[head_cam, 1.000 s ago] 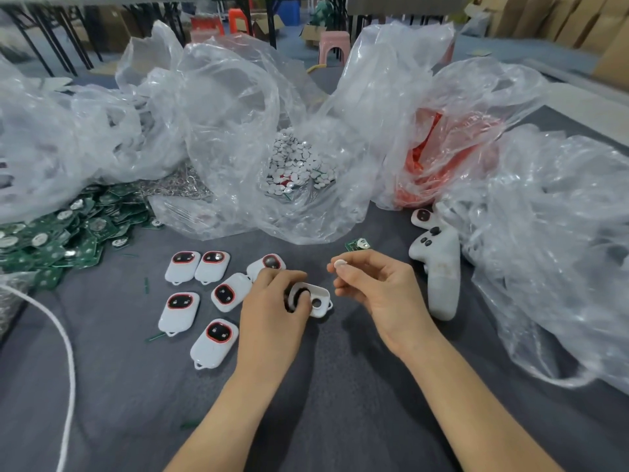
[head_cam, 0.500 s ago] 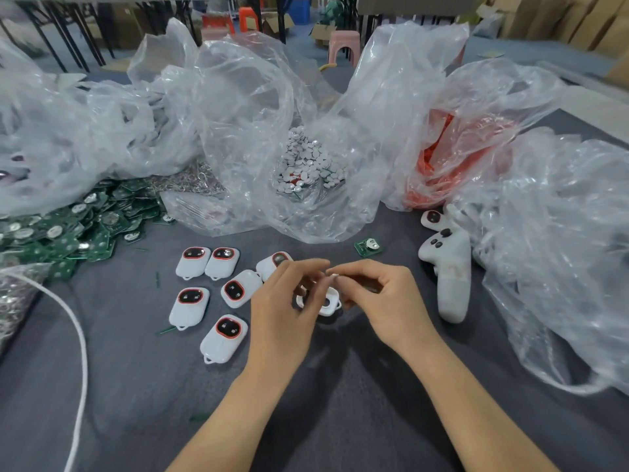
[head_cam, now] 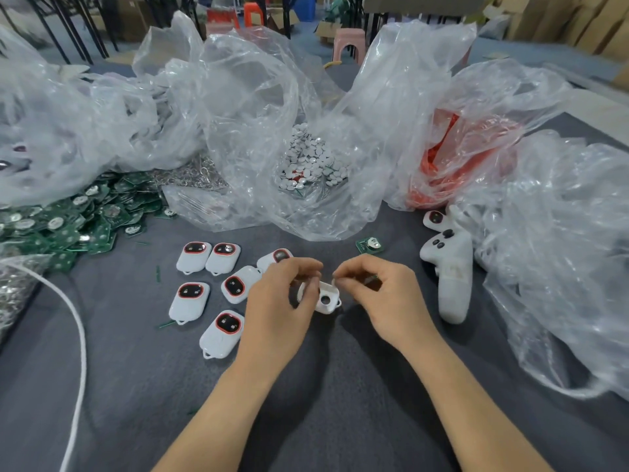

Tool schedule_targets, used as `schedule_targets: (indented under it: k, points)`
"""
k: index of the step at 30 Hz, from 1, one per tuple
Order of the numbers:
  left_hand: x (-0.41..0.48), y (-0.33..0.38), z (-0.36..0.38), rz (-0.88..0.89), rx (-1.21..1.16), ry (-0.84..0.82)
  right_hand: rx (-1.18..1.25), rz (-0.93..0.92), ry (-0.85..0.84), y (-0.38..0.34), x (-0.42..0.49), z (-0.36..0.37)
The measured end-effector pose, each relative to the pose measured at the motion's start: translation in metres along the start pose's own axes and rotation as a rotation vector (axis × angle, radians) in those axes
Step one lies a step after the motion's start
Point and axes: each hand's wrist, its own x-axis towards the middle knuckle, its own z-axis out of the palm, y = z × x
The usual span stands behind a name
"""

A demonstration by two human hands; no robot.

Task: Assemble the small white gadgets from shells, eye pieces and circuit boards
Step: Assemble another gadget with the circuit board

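Head | left grip (head_cam: 277, 303) holds white shell (head_cam: 326, 297) | right grip (head_cam: 383, 294) pinches its edge | likely light, stiff — hold rims.

Single head-worn camera looks forward and down, close over the table (head_cam: 340, 420)

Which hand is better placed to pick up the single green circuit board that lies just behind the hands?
Probably the right hand: the circuit board lies just beyond its knuckles, on its side. The left hand grips the white shell and sits farther away.
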Motion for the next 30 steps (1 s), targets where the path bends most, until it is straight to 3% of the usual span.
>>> schedule_targets:
  k: [2,5,22,26,30]
  points:
    - [0.002,-0.006,-0.003,0.002,0.103,-0.041,-0.180,-0.013,-0.065,0.002,0.002,0.001]
    - [0.004,-0.010,-0.003,0.016,0.212,-0.122,-0.244,-0.012,-0.129,0.005,0.003,0.006]
    - [0.006,-0.007,-0.004,-0.042,0.165,-0.157,-0.266,0.071,-0.165,0.006,0.011,0.012]
    - [0.005,-0.007,-0.003,-0.039,0.157,-0.157,-0.405,0.100,-0.305,-0.005,0.025,0.011]
    - [0.004,-0.009,-0.001,-0.042,0.149,-0.146,-0.716,0.212,-0.567,-0.030,0.057,0.013]
